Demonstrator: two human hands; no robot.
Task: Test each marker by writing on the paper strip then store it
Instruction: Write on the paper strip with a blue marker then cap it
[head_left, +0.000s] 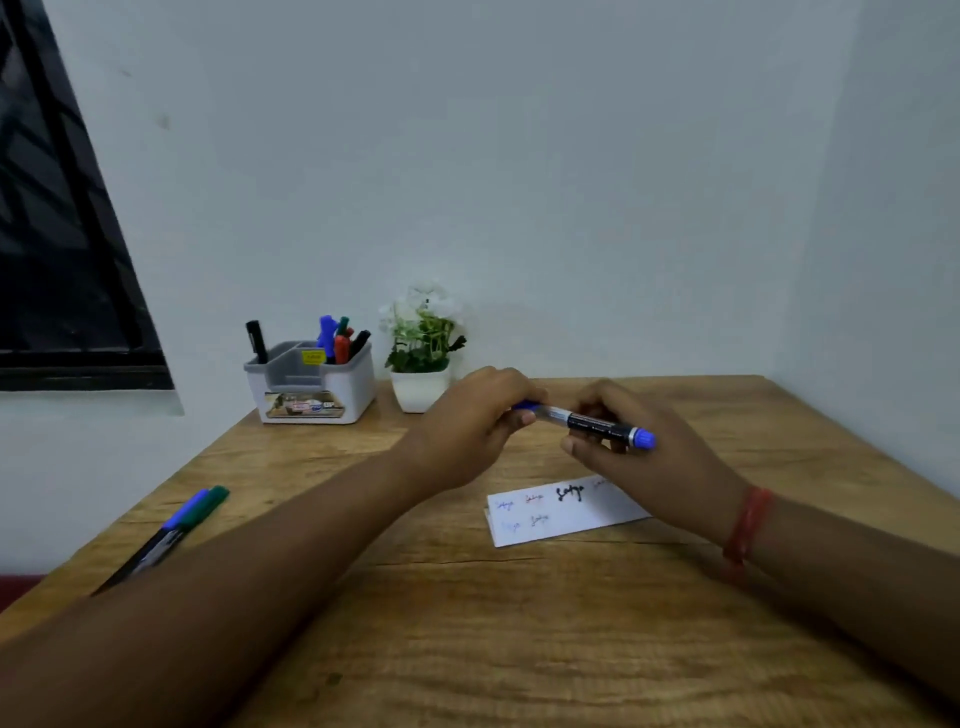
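Both hands hold the blue marker (587, 422) above the paper strip (561, 512): left hand (480, 421) pinches its cap end, right hand (623, 447) grips the barrel.

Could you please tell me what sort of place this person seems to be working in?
Probably a small desk in a room corner, at home or in an office: a wooden table against plain walls, a desk organizer holding markers, and a small potted plant beside it.
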